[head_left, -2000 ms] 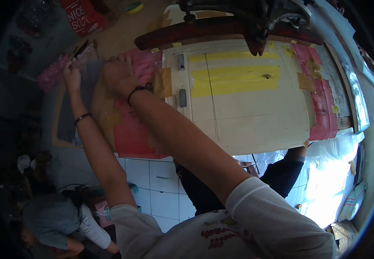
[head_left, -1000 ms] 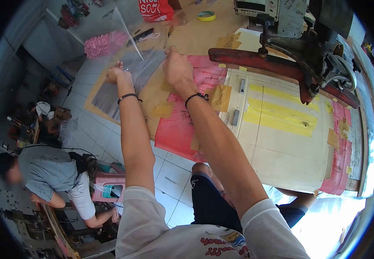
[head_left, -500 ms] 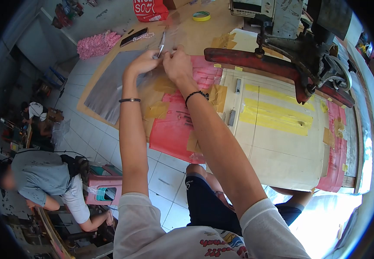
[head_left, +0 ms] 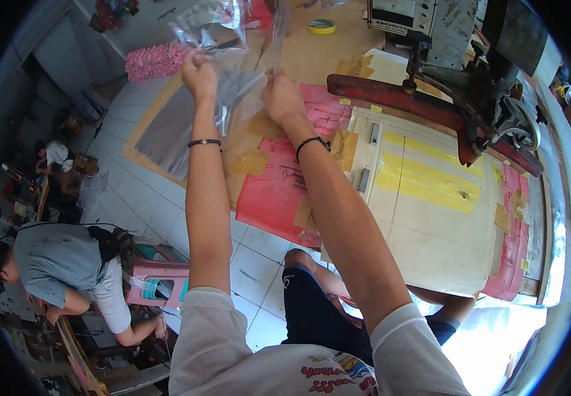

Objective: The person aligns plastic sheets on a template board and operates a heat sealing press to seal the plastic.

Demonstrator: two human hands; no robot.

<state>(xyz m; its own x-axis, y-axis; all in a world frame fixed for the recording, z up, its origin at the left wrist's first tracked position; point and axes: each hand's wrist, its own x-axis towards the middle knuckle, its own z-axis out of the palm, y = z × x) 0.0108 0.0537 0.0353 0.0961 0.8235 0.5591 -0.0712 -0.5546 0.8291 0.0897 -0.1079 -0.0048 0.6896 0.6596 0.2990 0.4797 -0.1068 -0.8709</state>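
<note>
A clear plastic sheet (head_left: 208, 25) is stretched and lifted between my hands above the far left part of the table. My left hand (head_left: 199, 76) grips its left side, fingers closed. My right hand (head_left: 281, 96) pinches its right side near the pink sheet. Below my left hand lies a stack of greyish clear film (head_left: 176, 142). Through the plastic a thin, pointed metal tool (head_left: 261, 55) shows on the table; its kind is unclear. A dark phone-like object is partly covered by the plastic.
A pink beaded bundle (head_left: 153, 63) lies at the table's left edge. Yellow tape (head_left: 321, 26) sits at the back. On the right, a red-edged machine arm (head_left: 397, 102) overhangs a taped cream board (head_left: 430, 231). A co-worker (head_left: 61, 264) sits at lower left.
My hands have moved apart from close together, my left hand going up and left. The clear plastic is now raised and spread between them. The view has shifted slightly.
</note>
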